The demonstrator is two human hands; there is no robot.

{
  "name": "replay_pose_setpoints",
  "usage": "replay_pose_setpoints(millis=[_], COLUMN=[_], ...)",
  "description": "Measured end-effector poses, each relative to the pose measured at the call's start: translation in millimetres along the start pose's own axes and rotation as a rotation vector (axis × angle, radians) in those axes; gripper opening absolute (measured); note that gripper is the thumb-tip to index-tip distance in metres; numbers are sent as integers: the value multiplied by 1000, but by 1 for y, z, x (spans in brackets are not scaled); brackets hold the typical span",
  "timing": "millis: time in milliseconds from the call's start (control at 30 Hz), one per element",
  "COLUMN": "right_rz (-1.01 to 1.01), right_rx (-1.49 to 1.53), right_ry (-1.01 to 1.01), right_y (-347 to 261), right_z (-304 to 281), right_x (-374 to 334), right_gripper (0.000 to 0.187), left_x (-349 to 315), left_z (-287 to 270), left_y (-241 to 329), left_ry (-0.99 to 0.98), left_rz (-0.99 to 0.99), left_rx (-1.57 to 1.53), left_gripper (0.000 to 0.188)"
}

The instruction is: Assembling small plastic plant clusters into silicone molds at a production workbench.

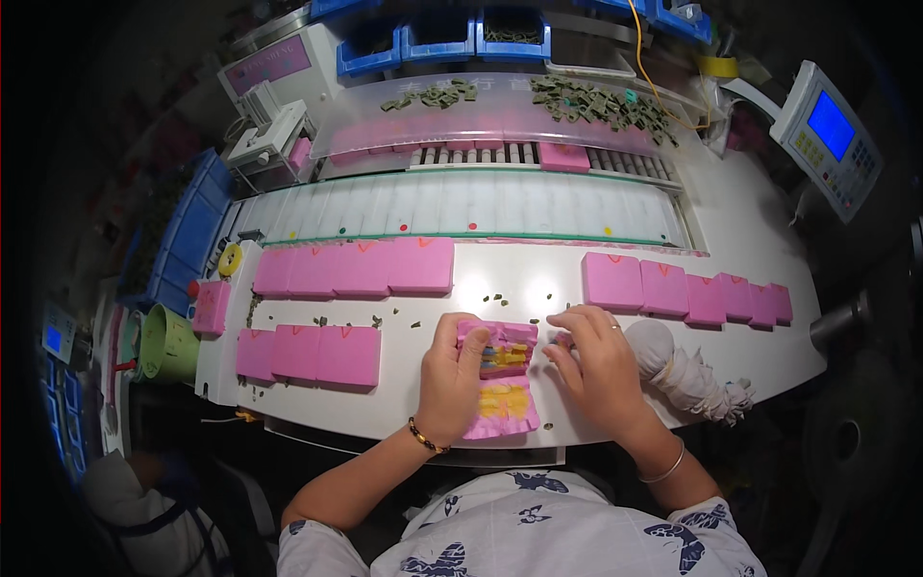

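Observation:
My left hand (452, 375) grips an opened pink block-shaped mould (497, 334), its thumb pressed on the upper half. The two halves lie spread one above the other. Both inner faces show yellow, and the upper one also has a bluish strip. The lower half (502, 408) hangs toward the table's near edge. To the right, my right hand (601, 365) is curled, with a small pink piece (562, 339) between thumb and fingers; its exact shape is partly hidden. A tied white cloth pouch (673, 365) lies beside my right hand.
Rows of pink blocks (351, 267) stand at left and right. Small dark green bits are scattered on the white table (519, 264). Behind are a long glass-topped panel (452, 207), a clear sheet with green pieces (606, 106), blue bins (437, 40) and a keypad screen (832, 135).

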State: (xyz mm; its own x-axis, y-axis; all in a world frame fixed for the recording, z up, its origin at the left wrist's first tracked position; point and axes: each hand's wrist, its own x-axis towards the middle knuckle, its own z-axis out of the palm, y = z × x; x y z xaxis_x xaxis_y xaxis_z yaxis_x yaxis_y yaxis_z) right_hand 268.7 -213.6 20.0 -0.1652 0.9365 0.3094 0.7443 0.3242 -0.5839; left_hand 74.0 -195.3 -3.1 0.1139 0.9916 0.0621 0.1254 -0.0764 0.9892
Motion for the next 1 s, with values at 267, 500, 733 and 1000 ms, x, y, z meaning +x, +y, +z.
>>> replay_pose_setpoints(millis=[267,500,733,1000], right_rz=[-345,-307,-285,-300], right_rx=[19,53,54,56], right_ry=[-121,-301,-340,-261], right_y=[-24,-12,-6,-6], right_z=[3,9,18,8], right_x=[-11,-8,-8,-10], right_gripper=[64,77,83,81], left_x=[6,12,2,9], left_z=[2,-41,-65,-63], left_y=[-7,13,23,15], left_ry=[45,-54,-595,-634], left_rz=[46,377,445,324], left_rx=[4,285,680,767], left_gripper=[22,48,103,127])
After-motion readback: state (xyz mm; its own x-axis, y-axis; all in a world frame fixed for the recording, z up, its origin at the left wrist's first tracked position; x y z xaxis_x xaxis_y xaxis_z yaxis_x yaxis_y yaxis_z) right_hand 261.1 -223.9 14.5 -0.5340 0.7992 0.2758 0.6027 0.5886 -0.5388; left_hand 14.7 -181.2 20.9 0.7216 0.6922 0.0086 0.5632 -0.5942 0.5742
